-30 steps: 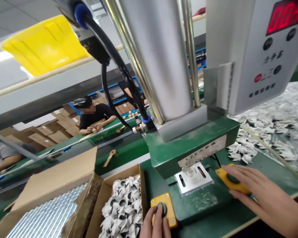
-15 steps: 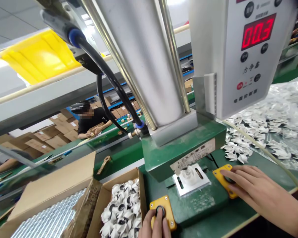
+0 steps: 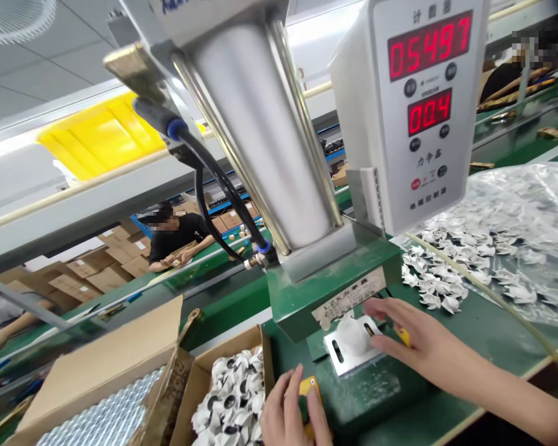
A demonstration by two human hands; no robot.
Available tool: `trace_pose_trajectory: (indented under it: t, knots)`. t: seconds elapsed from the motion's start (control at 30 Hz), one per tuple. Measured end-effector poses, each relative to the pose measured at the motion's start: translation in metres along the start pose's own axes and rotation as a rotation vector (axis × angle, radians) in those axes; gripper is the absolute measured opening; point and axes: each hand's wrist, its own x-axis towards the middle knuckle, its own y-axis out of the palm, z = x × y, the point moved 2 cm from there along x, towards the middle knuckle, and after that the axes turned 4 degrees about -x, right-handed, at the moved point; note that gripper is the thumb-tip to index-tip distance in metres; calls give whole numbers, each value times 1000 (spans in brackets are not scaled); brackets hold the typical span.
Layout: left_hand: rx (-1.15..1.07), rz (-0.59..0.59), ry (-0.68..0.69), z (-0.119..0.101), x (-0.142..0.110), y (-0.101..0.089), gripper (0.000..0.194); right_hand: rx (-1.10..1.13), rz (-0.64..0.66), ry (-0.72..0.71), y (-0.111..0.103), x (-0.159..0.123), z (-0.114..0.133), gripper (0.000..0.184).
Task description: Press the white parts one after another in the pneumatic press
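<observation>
A green bench press (image 3: 335,279) stands before me, its silver cylinder (image 3: 265,136) rising above. On its metal plate (image 3: 346,368) sits a small white bladed part (image 3: 353,335), like a little impeller, under the press head. My right hand (image 3: 411,331) is open beside this part, thumb and fingers spread around its right side without clearly gripping it. Behind that hand, the right yellow button box (image 3: 403,336) is mostly hidden. My left hand (image 3: 292,409) is over the left yellow button box (image 3: 312,385), fingers apart, holding nothing.
A cardboard box (image 3: 265,347) of white impellers with dark centres stands left, beside a carton (image 3: 162,396) of shiny metal rods. Loose white impellers (image 3: 439,279) and a clear plastic bag (image 3: 539,217) lie right. A control box (image 3: 428,155) hangs above; a co-worker (image 3: 179,235) sits across.
My right hand has left its button and moved left to the white part. My left fingers have lifted off the other button. The view has shifted, and the lower display went from 00.3 to 00.4.
</observation>
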Motion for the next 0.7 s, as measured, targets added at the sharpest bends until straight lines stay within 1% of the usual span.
trace_pose_trajectory:
  t: [0.1,0.13,0.2,0.27,0.33,0.4,0.47,0.53,0.6,0.67,0.7]
  knots:
    - [-63,41,-36,5,-7,14,23,98,37,19,6,28,27,34]
    - [-81,57,-53,7,-10,17,23,125,41,1,9,34,33,36]
    - [-102,77,-85,8,-15,20,24,188,45,-83,13,43,38,37]
    - [-121,93,-106,6,-18,21,24,205,73,-152,17,44,37,31]
    - [-139,116,-119,2,-19,20,23,139,128,-160,20,40,32,23]
    - [-147,146,-126,-4,-20,19,21,41,160,-143,24,34,28,24]
    - [-148,188,-138,-9,-23,19,19,-25,175,-152,31,30,33,29]
    - [-132,244,-156,-13,-27,19,19,-44,207,-199,46,33,48,31]
    - [-64,275,-151,-14,-31,18,22,-2,251,-283,70,44,74,31]
    - [29,260,-114,-13,-34,16,23,70,278,-391,98,58,104,37]
    - [69,248,-93,-12,-35,15,22,98,280,-446,111,65,117,44]
